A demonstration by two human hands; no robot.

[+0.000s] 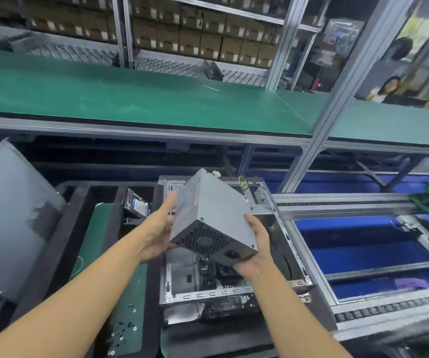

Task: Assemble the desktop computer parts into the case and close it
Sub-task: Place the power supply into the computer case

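The work surface [56,249] is a black foam-lined tray with a green mat strip [97,233] running down it. It sits right beside a roller conveyor line with blue panels [363,254] under the rails. A long green-topped shelf [130,99] runs above, and behind that are metal racks stacked with brown cardboard boxes [195,40]. A person [394,83] is over at the far right, pretty blurred. A big grey sheet-metal side panel [9,215] leans at the left, and small loose screws [121,332] lie on the mat.

As for writing, the boxes have white stickers and the silver hard drive [137,204] in the tray has a blue-and-white label. All of it is too blurry to read (same for the pale sticker on the side of the grey metal box-shaped power supply [218,202]).

The power supply is up in the air over the open silver desktop case [208,295], which lies flat on the surface. It's tilted, with the black perforated fan face pointing down toward the camera and the end with the yellow and black wires [243,186] pointing up and away. So its long axis runs near-to-far, rising as it goes.

The left hand [156,231] grips the left side, with the thumb up along it and the fingers tucked underneath. The right hand [257,249] holds the lower right corner, thumb on top and fingers curled under the black face.
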